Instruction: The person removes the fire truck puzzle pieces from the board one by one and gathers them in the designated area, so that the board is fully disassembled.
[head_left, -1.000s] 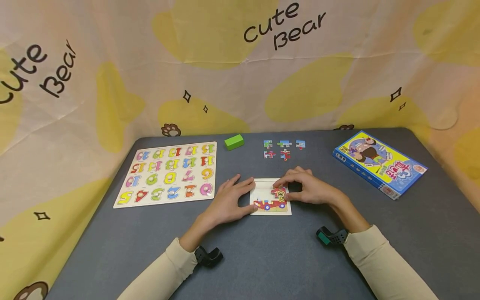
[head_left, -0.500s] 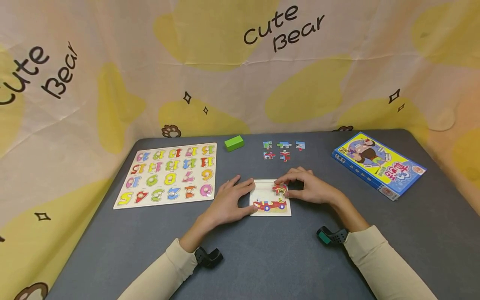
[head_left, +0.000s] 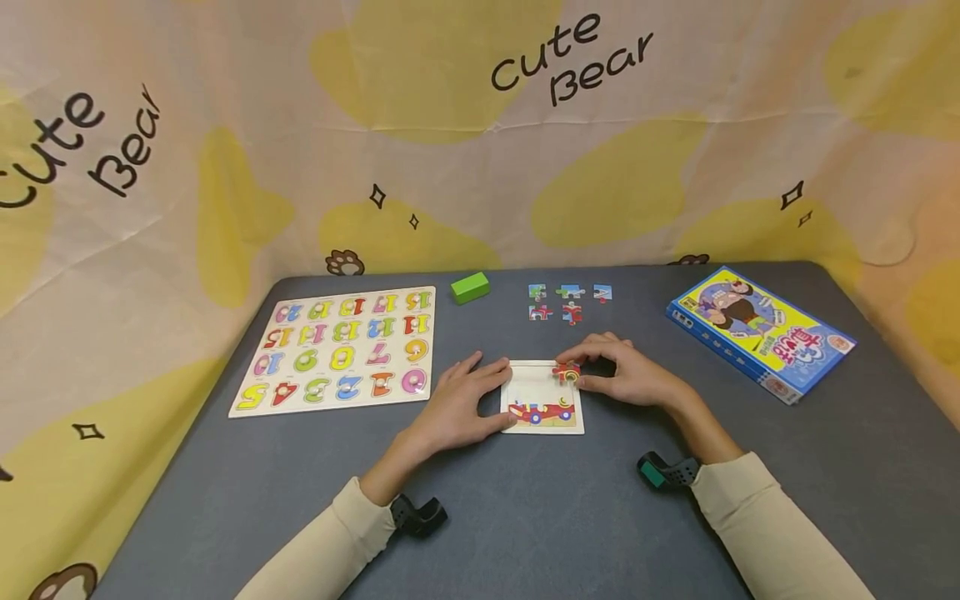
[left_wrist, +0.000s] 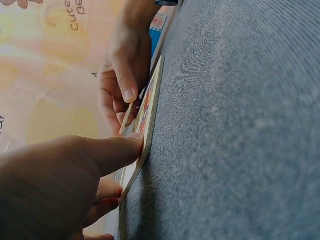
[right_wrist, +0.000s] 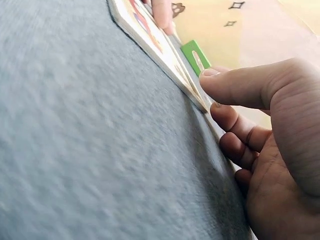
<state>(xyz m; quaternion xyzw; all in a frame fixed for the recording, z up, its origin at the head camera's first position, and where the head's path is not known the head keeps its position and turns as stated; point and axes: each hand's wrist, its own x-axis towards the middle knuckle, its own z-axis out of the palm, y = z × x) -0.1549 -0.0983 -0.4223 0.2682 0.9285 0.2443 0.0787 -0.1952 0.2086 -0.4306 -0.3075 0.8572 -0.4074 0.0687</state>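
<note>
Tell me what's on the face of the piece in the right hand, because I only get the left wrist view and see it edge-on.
Observer: The piece in the right hand shows red with a yellow round shape.
Operator: Any loose pieces around?
Observer: Five loose pieces lie beyond the tray.
Operator: And left of the left hand?
Observer: A number board.

Left hand (left_wrist: 65,175) touching thin board (left_wrist: 154,111), right hand (left_wrist: 124,65) pinching flat piece (left_wrist: 126,118), grey surface (left_wrist: 235,130), patterned cloth (left_wrist: 55,110)
</note>
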